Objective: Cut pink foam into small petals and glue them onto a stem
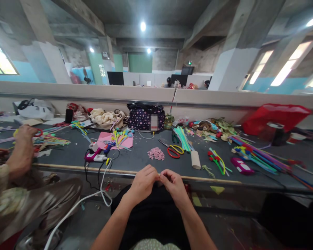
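Note:
My left hand point(146, 178) and my right hand point(172, 184) meet just in front of the table's near edge, above my lap. Both have their fingers pinched together, fingertips nearly touching; whatever sits between them is too small or hidden to name. Beyond them on the dark table lies a pile of short pink pieces point(155, 153). To its right is a pair of scissors point(174, 151) with red and yellow handles, blades pointing back left. A cardboard tube point(195, 160) rests near the table edge, beside a bundle of pale green pipe cleaners point(183, 139).
At left, a co-worker's hand point(24, 139) works over colourful stems point(54, 140). A white cable point(103, 189) hangs off the edge from a power strip point(95, 157). A dotted bag point(146, 116) stands at the back; a red bag point(273, 118) is at right.

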The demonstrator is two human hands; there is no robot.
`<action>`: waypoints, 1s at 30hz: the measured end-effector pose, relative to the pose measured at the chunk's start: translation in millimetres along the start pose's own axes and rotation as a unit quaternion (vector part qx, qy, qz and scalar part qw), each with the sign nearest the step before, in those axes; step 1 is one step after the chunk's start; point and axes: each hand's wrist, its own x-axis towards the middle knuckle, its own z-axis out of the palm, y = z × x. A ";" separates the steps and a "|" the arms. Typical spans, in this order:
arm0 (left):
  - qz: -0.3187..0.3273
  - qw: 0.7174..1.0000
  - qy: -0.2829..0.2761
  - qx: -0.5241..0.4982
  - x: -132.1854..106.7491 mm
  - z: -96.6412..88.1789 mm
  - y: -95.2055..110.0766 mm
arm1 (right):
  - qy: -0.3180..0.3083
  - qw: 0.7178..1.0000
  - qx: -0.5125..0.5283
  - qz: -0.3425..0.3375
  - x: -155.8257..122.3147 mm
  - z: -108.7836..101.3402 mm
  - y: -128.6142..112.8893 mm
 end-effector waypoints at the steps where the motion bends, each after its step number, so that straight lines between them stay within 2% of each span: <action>1: 0.009 1.000 -0.001 0.007 -0.6 -0.3 0.6 | -0.014 0.999 0.024 0.018 -0.5 0.6 1.4; 3: 0.010 1.000 -0.001 0.005 -1.6 -0.4 0.7 | -0.013 0.999 0.034 0.025 -2.3 2.6 3.1; 4: -0.002 1.000 0.002 -0.008 -2.0 -0.2 0.2 | 0.005 1.000 0.014 0.008 -3.6 3.7 2.9; 6: -0.047 0.997 0.013 -0.058 -2.7 0.6 -1.7 | 0.055 0.994 -0.069 -0.059 -6.3 5.7 0.4; 8: -0.119 0.983 0.024 -0.135 -3.1 2.0 -3.5 | 0.085 0.971 -0.165 -0.150 -8.5 6.8 -4.1; 10: -0.196 0.952 0.021 -0.236 -3.6 3.9 -4.6 | 0.084 0.936 -0.238 -0.245 -9.9 6.9 -8.8; 13: -0.272 0.883 -0.001 -0.383 -4.4 7.5 -4.8 | 0.067 0.880 -0.311 -0.354 -10.8 6.1 -12.4; 16: -0.314 0.827 -0.014 -0.466 -5.4 10.4 -5.2 | 0.068 0.835 -0.375 -0.398 -11.5 4.8 -11.3; 19: -0.331 0.806 -0.022 -0.490 -6.4 11.2 -7.0 | 0.074 0.818 -0.406 -0.400 -11.7 4.6 -9.4; 21: -0.326 0.815 -0.027 -0.478 -6.6 10.3 -8.6 | 0.079 0.828 -0.393 -0.392 -11.3 5.5 -9.0; 23: -0.312 0.836 -0.029 -0.450 -6.1 8.4 -9.4 | 0.083 0.850 -0.361 -0.374 -10.7 7.0 -9.1; 26: -0.271 0.886 -0.020 -0.375 -3.1 4.2 -7.6 | 0.085 0.888 -0.307 -0.331 -10.6 8.5 -8.1; 30: -0.168 0.958 0.003 -0.234 1.7 -0.7 -1.6 | 0.089 0.937 -0.235 -0.244 -13.1 7.7 -5.8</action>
